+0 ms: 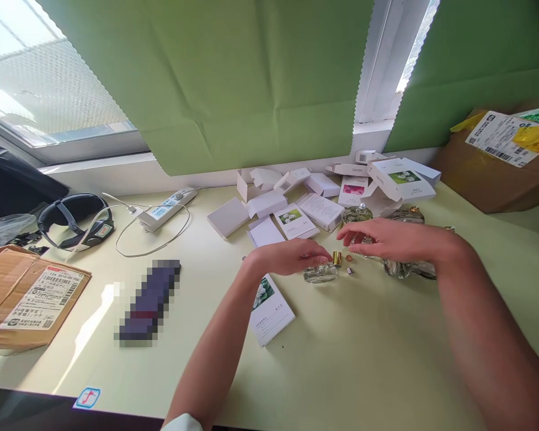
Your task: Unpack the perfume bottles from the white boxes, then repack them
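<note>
My left hand [299,255] is closed at the top of a small clear glass perfume bottle [320,275] on the table; its fingers partly cover the bottle's neck. Just right of those fingertips is a shiny gold cap [337,258]. A small copper-coloured ring [349,258] and a tiny silver piece [351,271] lie beside the cap. Over the bottles on the right, my right hand [375,236] has its fingers apart, with nothing visible in them. Behind it a round glass bottle [358,212] shows in part, and more glass bottles [397,268] stand under the wrist.
Opened white boxes [317,209] are heaped along the window sill. A printed white box [273,311] lies near my left forearm. Cardboard cartons stand at left [31,299] and right [498,161]. A power strip [168,208], a head strap [74,221] and a blurred dark object [150,302] lie left.
</note>
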Demonstrator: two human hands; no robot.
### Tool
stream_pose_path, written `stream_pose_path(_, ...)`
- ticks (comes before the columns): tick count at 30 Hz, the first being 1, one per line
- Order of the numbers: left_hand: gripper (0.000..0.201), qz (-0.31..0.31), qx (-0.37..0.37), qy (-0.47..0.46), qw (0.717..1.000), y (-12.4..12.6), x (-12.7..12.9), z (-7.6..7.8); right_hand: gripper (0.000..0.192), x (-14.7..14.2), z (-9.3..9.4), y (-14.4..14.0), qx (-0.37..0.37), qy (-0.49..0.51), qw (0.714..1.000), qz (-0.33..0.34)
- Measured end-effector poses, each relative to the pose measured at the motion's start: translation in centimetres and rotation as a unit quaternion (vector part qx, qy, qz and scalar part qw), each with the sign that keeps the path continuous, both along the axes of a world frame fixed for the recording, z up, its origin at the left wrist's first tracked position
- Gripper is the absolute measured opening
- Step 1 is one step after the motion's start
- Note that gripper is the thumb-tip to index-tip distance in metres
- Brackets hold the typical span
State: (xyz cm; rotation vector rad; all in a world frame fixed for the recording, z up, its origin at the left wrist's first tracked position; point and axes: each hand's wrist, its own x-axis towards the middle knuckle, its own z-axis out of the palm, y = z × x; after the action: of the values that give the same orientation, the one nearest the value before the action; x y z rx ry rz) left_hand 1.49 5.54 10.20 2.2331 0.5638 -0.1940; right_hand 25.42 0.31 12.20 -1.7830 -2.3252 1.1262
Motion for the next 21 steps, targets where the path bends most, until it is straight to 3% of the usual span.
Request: stream_pose_path(21, 0.037, -0.007, -0.003, -0.021, 1.0, -0.13, 0.05, -0.25, 0.041, 0.08, -0.19, 0.15, -0.004, 0.007, 1.0, 0.0)
